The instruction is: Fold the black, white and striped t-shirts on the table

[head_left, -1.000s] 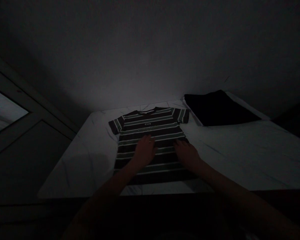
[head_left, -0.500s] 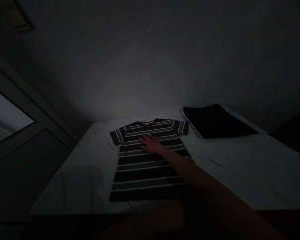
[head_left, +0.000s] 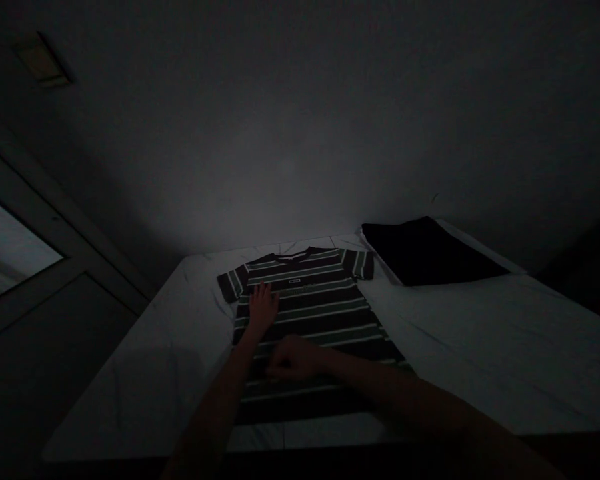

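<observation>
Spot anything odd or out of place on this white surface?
Nothing stands out. The striped T-shirt lies flat and straight on the white surface, under the left hand and right hand. The dark cloth beside it shows no visible damage, though the light is dim.

I can't read the print (head_left: pixel 295 282) on the shirt (head_left: pixel 320 300): it's too small and dim. The left hand (head_left: pixel 263 308) and right hand (head_left: pixel 295 358) hide patches of the shirt. The frame's bottom edge cuts off the left arm (head_left: pixel 215 413) and right arm (head_left: pixel 405 393). Beyond the shirt, the cloth (head_left: pixel 425 253) is too dark to identify.
</observation>
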`<state>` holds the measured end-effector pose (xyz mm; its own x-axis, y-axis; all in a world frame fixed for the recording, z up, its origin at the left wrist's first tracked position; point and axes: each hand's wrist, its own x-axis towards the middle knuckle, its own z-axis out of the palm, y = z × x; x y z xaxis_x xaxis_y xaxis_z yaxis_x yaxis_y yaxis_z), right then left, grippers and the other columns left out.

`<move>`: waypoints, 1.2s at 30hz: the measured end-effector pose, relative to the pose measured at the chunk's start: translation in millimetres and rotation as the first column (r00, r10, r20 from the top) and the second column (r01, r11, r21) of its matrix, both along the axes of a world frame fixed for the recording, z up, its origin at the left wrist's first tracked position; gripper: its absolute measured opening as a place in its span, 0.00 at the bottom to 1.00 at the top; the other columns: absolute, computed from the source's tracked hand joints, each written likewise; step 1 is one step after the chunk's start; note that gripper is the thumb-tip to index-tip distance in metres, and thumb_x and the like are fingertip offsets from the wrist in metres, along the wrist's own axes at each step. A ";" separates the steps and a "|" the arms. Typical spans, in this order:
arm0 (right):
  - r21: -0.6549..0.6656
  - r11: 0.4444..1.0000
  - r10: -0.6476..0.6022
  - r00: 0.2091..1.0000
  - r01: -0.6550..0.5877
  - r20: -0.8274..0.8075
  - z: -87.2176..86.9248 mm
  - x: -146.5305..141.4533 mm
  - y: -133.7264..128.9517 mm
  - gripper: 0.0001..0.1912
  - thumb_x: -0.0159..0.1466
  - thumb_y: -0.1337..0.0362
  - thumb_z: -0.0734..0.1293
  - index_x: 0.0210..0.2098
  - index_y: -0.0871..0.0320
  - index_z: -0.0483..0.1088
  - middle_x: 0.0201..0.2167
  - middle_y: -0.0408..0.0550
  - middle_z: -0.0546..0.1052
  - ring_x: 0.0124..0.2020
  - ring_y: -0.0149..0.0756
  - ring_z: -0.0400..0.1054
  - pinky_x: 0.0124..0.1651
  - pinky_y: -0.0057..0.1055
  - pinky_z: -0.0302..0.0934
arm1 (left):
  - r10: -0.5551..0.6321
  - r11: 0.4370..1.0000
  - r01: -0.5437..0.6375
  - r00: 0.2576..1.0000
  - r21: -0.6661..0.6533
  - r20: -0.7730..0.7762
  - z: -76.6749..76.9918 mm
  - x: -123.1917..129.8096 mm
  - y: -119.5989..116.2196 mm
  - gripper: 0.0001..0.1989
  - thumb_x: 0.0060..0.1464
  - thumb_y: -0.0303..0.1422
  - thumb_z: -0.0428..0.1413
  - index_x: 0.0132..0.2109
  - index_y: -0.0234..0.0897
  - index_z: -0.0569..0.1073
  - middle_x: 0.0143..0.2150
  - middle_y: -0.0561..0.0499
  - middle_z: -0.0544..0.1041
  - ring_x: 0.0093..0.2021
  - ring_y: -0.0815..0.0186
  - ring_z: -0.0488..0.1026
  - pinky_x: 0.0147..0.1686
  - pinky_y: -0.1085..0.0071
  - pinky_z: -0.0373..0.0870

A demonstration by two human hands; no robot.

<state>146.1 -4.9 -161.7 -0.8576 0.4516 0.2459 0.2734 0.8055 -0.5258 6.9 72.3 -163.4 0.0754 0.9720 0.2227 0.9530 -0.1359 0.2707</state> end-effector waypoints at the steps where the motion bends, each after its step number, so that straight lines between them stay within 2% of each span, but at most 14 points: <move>1: -0.044 0.990 -0.133 0.990 0.131 -0.051 2.7 7.7 8.6 0.18 0.71 0.56 0.59 0.38 0.54 0.79 0.35 0.43 0.82 0.37 0.35 0.76 0.42 0.29 0.66 | 0.045 0.999 -0.045 0.998 0.004 -0.036 -7.2 -3.7 -1.6 0.24 0.66 0.36 0.46 0.64 0.29 0.65 0.68 0.30 0.62 0.69 0.43 0.57 0.65 0.43 0.57; 2: -0.041 0.953 -0.303 0.950 0.300 -0.078 5.8 16.5 18.6 0.20 0.73 0.59 0.56 0.40 0.56 0.79 0.37 0.46 0.82 0.39 0.35 0.76 0.44 0.30 0.66 | 0.067 0.998 -0.066 0.995 0.016 -0.073 -13.7 -7.7 -4.1 0.25 0.66 0.37 0.46 0.65 0.28 0.65 0.69 0.31 0.60 0.70 0.44 0.56 0.66 0.45 0.55; 3: -0.015 0.874 -0.485 0.870 0.486 -0.089 8.5 26.0 29.3 0.21 0.73 0.60 0.53 0.44 0.57 0.78 0.42 0.50 0.82 0.44 0.37 0.75 0.49 0.32 0.65 | 0.067 0.997 -0.064 0.992 0.034 -0.106 -18.8 -11.6 -6.7 0.26 0.66 0.37 0.46 0.65 0.28 0.64 0.70 0.31 0.59 0.70 0.45 0.55 0.67 0.47 0.54; 5: 0.059 0.639 -0.766 0.641 0.767 -0.040 10.7 46.3 48.9 0.21 0.73 0.60 0.54 0.53 0.61 0.73 0.57 0.59 0.74 0.57 0.44 0.68 0.59 0.40 0.60 | 0.042 0.997 -0.033 0.988 0.065 -0.149 -24.2 -17.9 -10.4 0.27 0.66 0.38 0.45 0.66 0.27 0.64 0.69 0.32 0.60 0.70 0.46 0.56 0.67 0.48 0.54; 6: 0.106 0.539 -0.841 0.540 0.836 0.020 9.1 56.4 56.1 0.22 0.73 0.59 0.56 0.58 0.64 0.70 0.63 0.63 0.68 0.63 0.49 0.62 0.64 0.46 0.55 | 0.036 0.997 -0.025 0.986 0.070 -0.164 -24.6 -20.0 -11.3 0.27 0.66 0.39 0.44 0.66 0.27 0.64 0.69 0.32 0.60 0.70 0.46 0.57 0.67 0.49 0.54; 8: 0.200 0.446 -0.893 0.421 0.872 0.159 0.3 75.8 62.6 0.29 0.71 0.54 0.59 0.65 0.67 0.62 0.69 0.68 0.56 0.69 0.58 0.50 0.67 0.55 0.46 | 0.032 0.997 -0.019 0.981 0.069 -0.189 -23.1 -22.8 -13.0 0.28 0.67 0.40 0.43 0.66 0.25 0.63 0.69 0.32 0.60 0.70 0.46 0.57 0.67 0.50 0.54; 11: 0.293 0.482 -0.872 0.421 0.825 0.249 -20.1 102.4 51.6 0.34 0.72 0.49 0.55 0.69 0.65 0.54 0.71 0.65 0.52 0.71 0.57 0.45 0.69 0.57 0.40 | 0.018 0.999 -0.006 0.972 0.052 -0.235 -21.6 -28.2 -21.0 0.29 0.67 0.41 0.43 0.67 0.25 0.62 0.70 0.33 0.59 0.70 0.45 0.57 0.67 0.49 0.55; 15: 0.380 0.610 -0.790 0.567 0.695 0.232 -39.7 138.3 13.7 0.36 0.71 0.43 0.53 0.71 0.57 0.52 0.72 0.58 0.51 0.72 0.53 0.45 0.70 0.55 0.39 | -0.068 0.996 0.082 0.956 0.039 -0.284 -27.6 -46.5 -51.2 0.30 0.67 0.43 0.43 0.68 0.26 0.60 0.71 0.34 0.57 0.71 0.47 0.54 0.67 0.49 0.54; 19: 0.439 0.733 -0.644 0.739 0.520 0.200 -43.4 173.8 -25.9 0.37 0.70 0.43 0.56 0.72 0.51 0.49 0.74 0.53 0.47 0.72 0.50 0.44 0.70 0.53 0.42 | -0.118 0.991 0.129 0.945 0.018 -0.304 -32.3 -72.4 -94.3 0.31 0.68 0.44 0.40 0.70 0.31 0.55 0.72 0.38 0.55 0.72 0.52 0.52 0.67 0.49 0.54; 25: 0.519 0.788 -0.480 0.859 0.333 0.179 -39.3 205.4 -65.6 0.36 0.70 0.46 0.57 0.73 0.45 0.42 0.74 0.50 0.44 0.72 0.50 0.43 0.68 0.56 0.46 | -0.073 0.996 0.049 0.918 -0.071 -0.389 -18.3 -84.9 -142.6 0.27 0.68 0.40 0.43 0.70 0.36 0.59 0.72 0.42 0.57 0.72 0.51 0.53 0.68 0.48 0.53; 29: 0.579 0.767 -0.451 0.874 0.277 0.179 -49.3 210.2 -79.4 0.32 0.71 0.53 0.55 0.72 0.43 0.44 0.74 0.50 0.47 0.71 0.51 0.49 0.65 0.57 0.50 | -0.060 0.994 0.020 0.922 -0.109 -0.383 2.7 -44.3 -150.5 0.27 0.66 0.43 0.49 0.66 0.35 0.65 0.71 0.37 0.59 0.71 0.46 0.54 0.68 0.47 0.53; 32: 0.598 0.760 -0.424 0.892 0.256 0.158 -59.4 215.8 -78.3 0.32 0.70 0.57 0.56 0.72 0.43 0.46 0.73 0.53 0.50 0.69 0.54 0.52 0.61 0.57 0.56 | -0.259 0.964 0.232 0.932 -0.133 -0.252 14.5 15.7 -145.4 0.29 0.65 0.48 0.48 0.67 0.38 0.64 0.69 0.37 0.61 0.69 0.46 0.58 0.66 0.47 0.55; 34: 0.518 0.821 -0.377 0.910 0.241 0.174 -58.5 226.1 -70.1 0.32 0.69 0.57 0.58 0.71 0.42 0.50 0.72 0.51 0.54 0.68 0.53 0.55 0.60 0.53 0.59 | -0.477 0.879 0.466 0.861 -0.105 -0.173 17.4 61.0 -141.4 0.29 0.65 0.50 0.47 0.65 0.38 0.66 0.68 0.37 0.64 0.68 0.48 0.60 0.65 0.49 0.56; 36: 0.416 0.876 -0.354 0.912 0.245 0.208 -48.7 241.7 -57.0 0.30 0.68 0.56 0.60 0.69 0.42 0.56 0.69 0.49 0.60 0.67 0.50 0.58 0.61 0.50 0.60 | -0.667 0.743 0.667 0.731 -0.053 -0.141 16.4 101.7 -139.8 0.31 0.65 0.52 0.46 0.64 0.34 0.68 0.66 0.38 0.67 0.65 0.52 0.65 0.63 0.55 0.60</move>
<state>387.8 -61.9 -210.5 -0.7525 0.6182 0.2271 0.6197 0.7814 -0.0738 108.5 -67.4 -147.0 0.7351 0.6594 0.1577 0.6442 -0.7518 0.1406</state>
